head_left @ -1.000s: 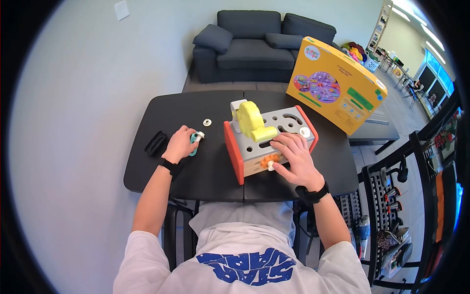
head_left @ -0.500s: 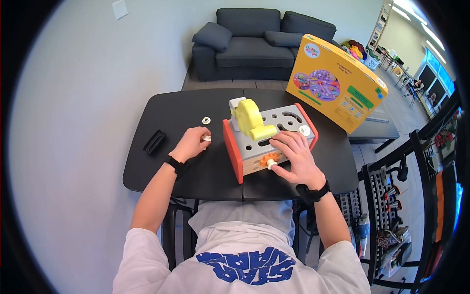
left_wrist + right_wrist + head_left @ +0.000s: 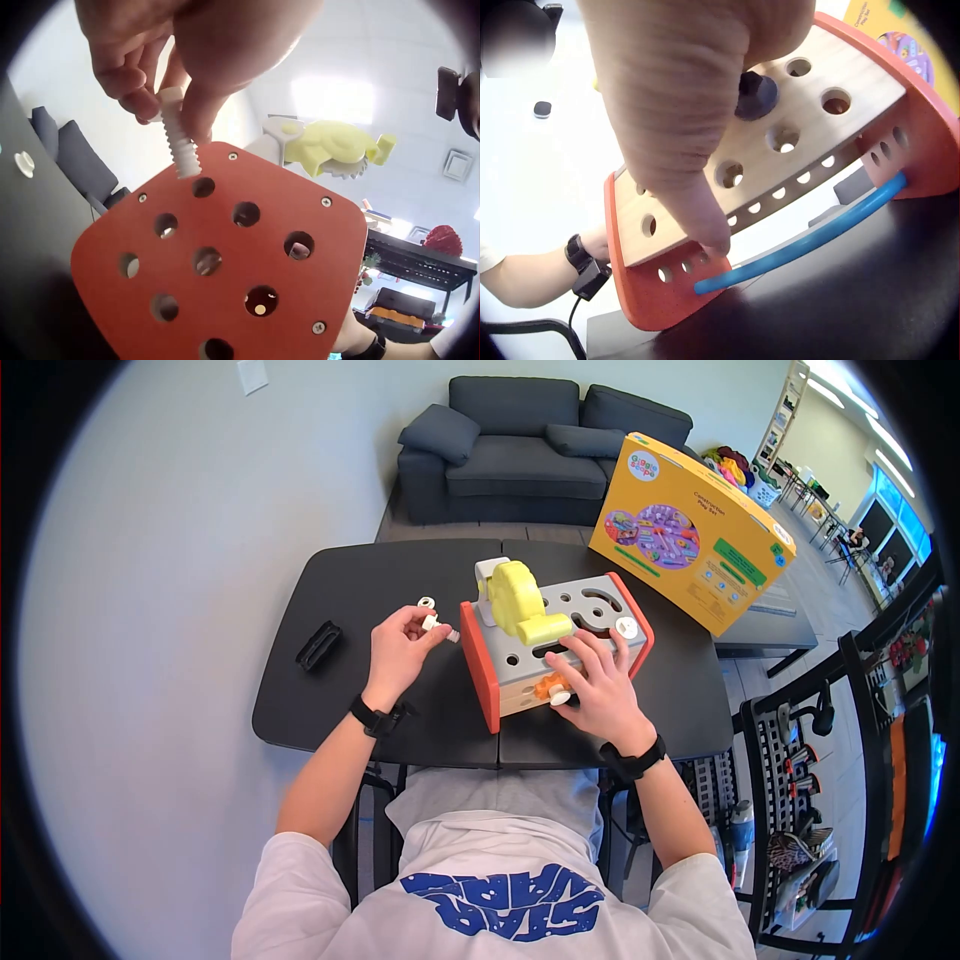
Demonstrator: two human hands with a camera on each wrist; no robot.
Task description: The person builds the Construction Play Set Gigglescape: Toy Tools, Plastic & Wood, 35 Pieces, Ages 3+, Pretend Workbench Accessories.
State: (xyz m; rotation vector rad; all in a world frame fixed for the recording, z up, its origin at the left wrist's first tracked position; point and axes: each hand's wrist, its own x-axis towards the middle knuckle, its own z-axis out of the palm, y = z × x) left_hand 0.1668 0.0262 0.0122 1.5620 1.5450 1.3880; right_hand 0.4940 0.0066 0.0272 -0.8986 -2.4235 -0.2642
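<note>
In the head view my left hand [image 3: 398,650] pinches a white toy bolt [image 3: 178,139] between thumb and fingers. Its threaded shaft points down past the top corner of a red side panel [image 3: 225,225] full of round holes. That panel belongs to a toy workbench [image 3: 560,600] with a grey top and pale wooden front. Across its top and front edge lies my right hand [image 3: 605,690], fingers spread, thumb beside a white bolt head [image 3: 560,699] and an orange gear [image 3: 549,686]. A yellow toy saw [image 3: 516,600] stands on the bench's left end.
A white ring [image 3: 427,603] lies on the black table [image 3: 340,590] just beyond my left hand. Farther left is a black open-frame object [image 3: 320,646]. The yellow play-set box [image 3: 690,530] stands behind the bench. A blue rod [image 3: 810,244] spans the bench's lower front.
My left hand has lifted the white bolt from the table's left side and moved toward the bench. The teal piece beside it no longer shows. My right hand stays on the bench, its fingers shifted slightly.
</note>
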